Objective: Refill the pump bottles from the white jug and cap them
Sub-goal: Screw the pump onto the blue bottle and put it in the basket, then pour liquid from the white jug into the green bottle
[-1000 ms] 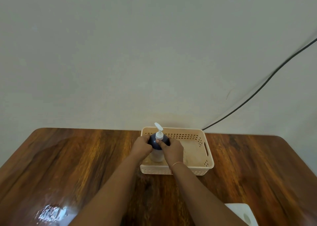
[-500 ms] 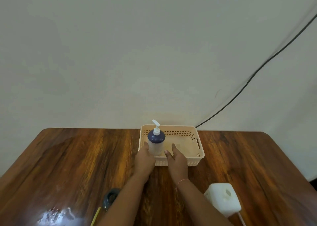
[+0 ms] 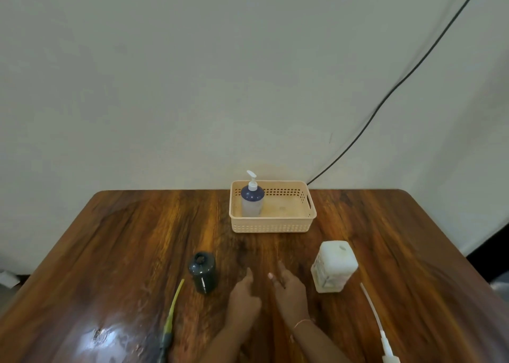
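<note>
A capped pump bottle (image 3: 252,200) with a blue shoulder and white pump stands upright in the left end of the beige basket (image 3: 272,226). A dark bottle (image 3: 202,272) stands uncapped on the table, its yellow-tubed pump (image 3: 172,313) lying beside it. The white jug (image 3: 333,266) stands uncapped to the right, with a white pump and tube (image 3: 376,324) lying further right. My left hand (image 3: 243,298) and right hand (image 3: 289,291) hover low over the table between the dark bottle and the jug, fingers loose and holding nothing.
The brown wooden table (image 3: 110,252) meets a pale wall at its far edge. A black cable (image 3: 399,81) runs down the wall to behind the basket. Glare shows on the near left of the tabletop.
Both hands let go of the capped bottle in the basket and drew back toward me. The view dropped, bringing the dark bottle, the jug and the loose pumps into sight.
</note>
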